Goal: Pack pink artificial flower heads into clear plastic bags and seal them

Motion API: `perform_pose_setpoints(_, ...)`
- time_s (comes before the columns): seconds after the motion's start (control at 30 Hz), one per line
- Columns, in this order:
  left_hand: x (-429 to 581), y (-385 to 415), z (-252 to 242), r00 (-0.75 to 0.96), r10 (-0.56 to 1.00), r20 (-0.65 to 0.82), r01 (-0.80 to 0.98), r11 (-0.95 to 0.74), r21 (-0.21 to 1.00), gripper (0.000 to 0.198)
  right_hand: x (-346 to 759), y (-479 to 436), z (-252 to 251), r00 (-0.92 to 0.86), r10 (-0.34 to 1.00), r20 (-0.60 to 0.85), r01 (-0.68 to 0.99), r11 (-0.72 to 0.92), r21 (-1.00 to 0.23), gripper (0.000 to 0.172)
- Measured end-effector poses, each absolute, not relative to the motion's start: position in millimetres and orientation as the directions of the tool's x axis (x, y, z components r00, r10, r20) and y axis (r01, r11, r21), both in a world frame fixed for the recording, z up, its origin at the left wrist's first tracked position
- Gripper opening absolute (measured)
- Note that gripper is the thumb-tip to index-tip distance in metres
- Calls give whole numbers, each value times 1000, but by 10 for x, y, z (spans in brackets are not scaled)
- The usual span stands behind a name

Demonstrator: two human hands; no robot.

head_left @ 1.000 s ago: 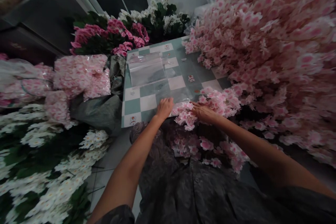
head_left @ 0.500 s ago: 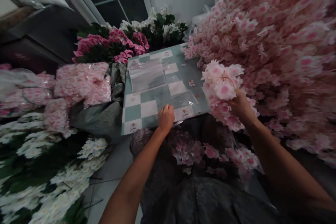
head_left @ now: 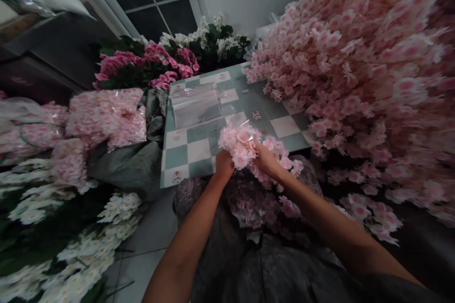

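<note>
A bunch of pink artificial blossoms (head_left: 241, 144) is in my right hand (head_left: 266, 158), whose fingers are closed around it. More of its flowers trail below and to the right of that hand. Close against the bunch's left side is my left hand (head_left: 223, 164), curled at the near edge of the table on a clear plastic bag (head_left: 245, 124). Most of that bag is hidden behind the blossoms, and so are the left fingertips. Both hands are over the front of the checked table (head_left: 199, 150).
Clear plastic bags (head_left: 197, 106) lie stacked on the table's left half. Pink blossom branches (head_left: 355, 66) crowd the right side. Bagged pink flowers (head_left: 106, 116) and white flowers (head_left: 81, 251) stand at left. Dark pink flowers (head_left: 152, 61) line the back. Loose blossoms rest over my lap.
My right hand has brought the pink blossom bunch leftward from the table's right side to my left hand. The left hand stays near the table's front edge. The bunch now covers part of the bag.
</note>
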State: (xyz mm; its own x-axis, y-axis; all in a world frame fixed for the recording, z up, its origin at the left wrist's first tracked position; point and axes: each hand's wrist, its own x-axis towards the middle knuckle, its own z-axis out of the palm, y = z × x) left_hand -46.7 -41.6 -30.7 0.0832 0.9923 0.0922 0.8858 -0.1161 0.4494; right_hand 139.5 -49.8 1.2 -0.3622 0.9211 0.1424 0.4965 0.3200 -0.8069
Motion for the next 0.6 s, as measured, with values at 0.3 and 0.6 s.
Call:
perform_pose_setpoints(0.3, -576, -309, -169, -212, 946, 246, 736, -11, 677, 22, 1312, -490, -341, -527, 840, -129, 795, 433, -425, 42)
perform_pose_setpoints(0.6, -575, -369, 59, -157, 934, 321, 903, 4, 429, 24, 1192, -188, -83, -347, 906, -244, 861, 204, -466, 30)
